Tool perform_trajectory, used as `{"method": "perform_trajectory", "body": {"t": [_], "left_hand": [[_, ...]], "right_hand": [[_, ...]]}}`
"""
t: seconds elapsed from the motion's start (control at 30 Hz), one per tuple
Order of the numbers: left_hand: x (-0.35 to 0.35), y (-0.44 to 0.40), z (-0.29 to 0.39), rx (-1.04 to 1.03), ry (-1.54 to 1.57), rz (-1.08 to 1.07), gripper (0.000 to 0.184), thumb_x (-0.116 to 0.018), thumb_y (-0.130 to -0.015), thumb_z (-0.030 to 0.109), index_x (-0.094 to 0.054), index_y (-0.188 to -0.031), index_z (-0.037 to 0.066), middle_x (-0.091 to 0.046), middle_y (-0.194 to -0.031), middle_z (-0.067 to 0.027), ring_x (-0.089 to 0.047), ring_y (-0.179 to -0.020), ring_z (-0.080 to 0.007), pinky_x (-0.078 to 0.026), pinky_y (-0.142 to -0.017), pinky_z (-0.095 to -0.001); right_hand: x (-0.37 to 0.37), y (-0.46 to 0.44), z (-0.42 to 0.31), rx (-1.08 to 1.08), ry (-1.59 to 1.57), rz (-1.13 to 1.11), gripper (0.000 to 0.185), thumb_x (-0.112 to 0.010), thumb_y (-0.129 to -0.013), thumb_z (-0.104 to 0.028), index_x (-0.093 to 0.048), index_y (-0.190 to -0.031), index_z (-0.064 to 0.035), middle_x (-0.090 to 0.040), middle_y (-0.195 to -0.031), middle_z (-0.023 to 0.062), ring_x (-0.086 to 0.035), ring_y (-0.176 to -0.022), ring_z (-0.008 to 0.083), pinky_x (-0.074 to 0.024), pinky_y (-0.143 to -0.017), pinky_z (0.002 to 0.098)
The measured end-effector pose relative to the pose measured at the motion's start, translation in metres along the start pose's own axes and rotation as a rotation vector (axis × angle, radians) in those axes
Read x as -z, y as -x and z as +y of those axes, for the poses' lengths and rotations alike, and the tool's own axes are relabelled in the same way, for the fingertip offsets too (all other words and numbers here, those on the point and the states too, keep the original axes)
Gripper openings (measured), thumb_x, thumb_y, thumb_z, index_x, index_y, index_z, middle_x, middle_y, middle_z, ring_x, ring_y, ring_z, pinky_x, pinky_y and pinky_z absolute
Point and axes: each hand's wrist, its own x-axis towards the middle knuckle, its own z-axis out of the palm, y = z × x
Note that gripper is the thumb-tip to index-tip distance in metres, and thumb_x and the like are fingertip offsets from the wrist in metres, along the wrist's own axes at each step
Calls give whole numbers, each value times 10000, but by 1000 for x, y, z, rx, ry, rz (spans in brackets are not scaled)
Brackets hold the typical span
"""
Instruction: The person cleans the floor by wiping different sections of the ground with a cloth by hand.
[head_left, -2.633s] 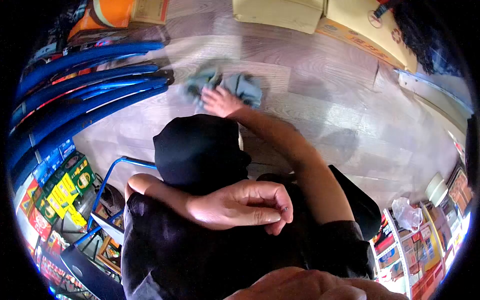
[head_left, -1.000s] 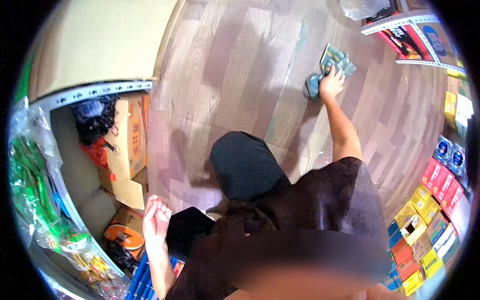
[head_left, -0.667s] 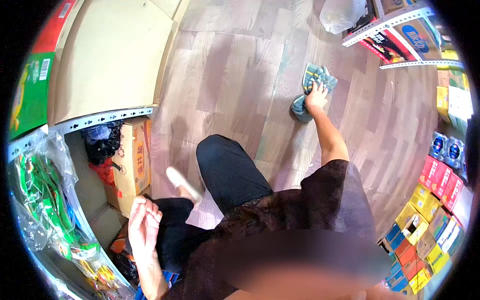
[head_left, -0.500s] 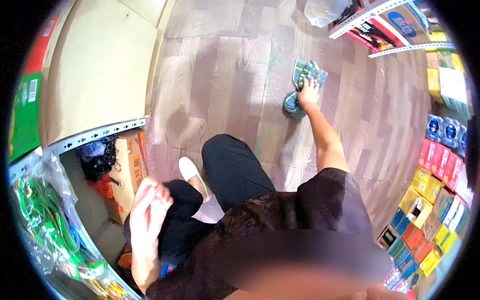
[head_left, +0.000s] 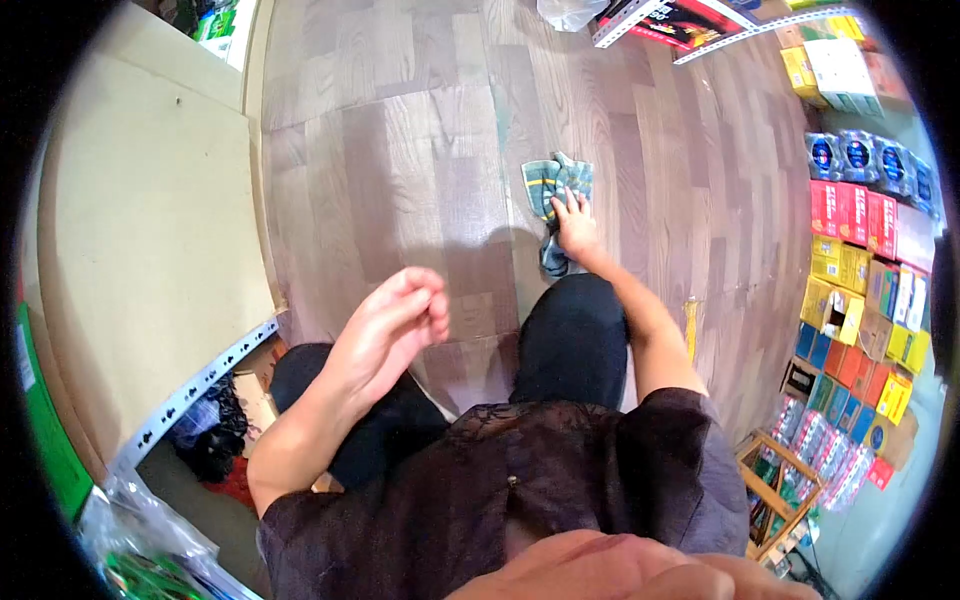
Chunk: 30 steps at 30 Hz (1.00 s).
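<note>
A grey-green cloth (head_left: 541, 188) with yellow and pale stripes lies rumpled on the wood-patterned floor (head_left: 440, 190). My right hand (head_left: 578, 230) presses down on it and grips it, fingers slightly apart on top. Part of the cloth bunches out below the palm. My left hand (head_left: 400, 315) hangs in the air over my knee, its fingers loosely curled with nothing visible in them. I am crouching, my dark-trousered knee (head_left: 572, 335) close to my right forearm.
On the left is a cream panel (head_left: 160, 200) above a perforated metal shelf rail (head_left: 190, 400). Stacked boxes (head_left: 850, 215) line the right side, with a wooden frame (head_left: 785, 490) below them. A metal rack (head_left: 690, 25) and a translucent bag (head_left: 572, 12) stand ahead.
My right hand has drawn the cloth nearer to my body. My left hand has moved right, away from the shelf. My body and the view have shifted forward.
</note>
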Motion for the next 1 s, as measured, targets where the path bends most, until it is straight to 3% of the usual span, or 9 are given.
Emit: {"method": "perform_trajectory", "body": {"t": [0.07, 0.2, 0.27, 0.3, 0.53, 0.73, 0.8, 0.93, 1.0], "left_hand": [[19, -24, 8, 12, 21, -105, 125, -561, -935, 129, -537, -1043, 69, -559, -882, -21, -549, -842, -137, -472, -798, -289], [68, -73, 25, -32, 105, -166, 118, -539, -940, 97, -546, -1049, 51, -580, -915, -48, -567, -850, -158, -493, -798, -302], [99, -88, 36, -53, 149, -135, 116, -544, -934, 88, -553, -1041, 44, -586, -916, -57, -570, -842, -166, -498, -787, -309], [113, -94, 40, -70, 204, -103, 114, -549, -927, 78, -559, -1033, 36, -592, -918, -66, -572, -834, -173, -504, -776, -316], [168, -115, 72, -100, 211, 203, 187, -598, -881, 28, -560, -1064, 14, -603, -935, -83, -572, -847, -192, -503, -783, -327], [192, -65, 93, -200, 262, 177, 200, -576, -905, 35, -549, -1103, 33, -625, -912, -60, -603, -828, -171, -526, -761, -318], [176, -34, 88, -204, 201, 239, 176, -561, -923, 70, -553, -1099, 61, -624, -902, -43, -600, -823, -161, -522, -754, -302], [141, 14, 65, -191, 177, 365, 115, -565, -931, 115, -549, -1036, 70, -595, -864, -32, -581, -795, -151, -499, -738, -286], [136, 33, 51, -130, 185, 435, 107, -577, -927, 125, -550, -1014, 70, -594, -850, -33, -573, -777, -146, -490, -725, -280]], "right_hand": [[28, -10, -8, -32, 43, -177, 690, -634, -746, -64, -423, -1378, -241, -264, -1526, 106, -306, -1346, 423, -415, -1018, 512], [35, -58, -3, -31, 32, -448, 654, -584, -721, -50, -479, -1348, -202, -446, -1394, 171, -493, -1213, 395, -437, -996, 438], [55, -73, 8, 34, -23, -375, 708, -660, -633, -88, -507, -1317, -182, -568, -1248, 179, -552, -1156, 334, -466, -953, 420], [113, -63, -18, -153, -111, -464, 727, -685, -601, -104, -516, -1305, -162, -590, -1218, 174, -555, -1154, 321, -470, -947, 407], [181, -63, -9, -98, -95, 247, 630, -622, -708, -84, -482, -1320, -130, -512, -1281, 220, -525, -1140, 410, -433, -972, 444], [187, -93, 60, -243, -391, 819, 655, -629, -680, -120, -455, -1304, -23, -488, -1291, 247, -476, -1185, 425, -355, -1041, 478], [154, -110, 98, -272, -403, 899, 708, -671, -680, -198, -441, -1315, 14, -500, -1270, 266, -470, -1203, 414, -358, -1045, 460], [31, -185, 207, -528, -697, 525, 872, -718, -706, -443, -379, -1376, 0, -429, -1357, 271, -410, -1259, 422, -341, -1062, 459], [22, -217, 184, -909, -524, 421, 849, -674, -737, -511, -382, -1379, -39, -369, -1421, 241, -390, -1278, 418, -347, -1050, 499]]}}
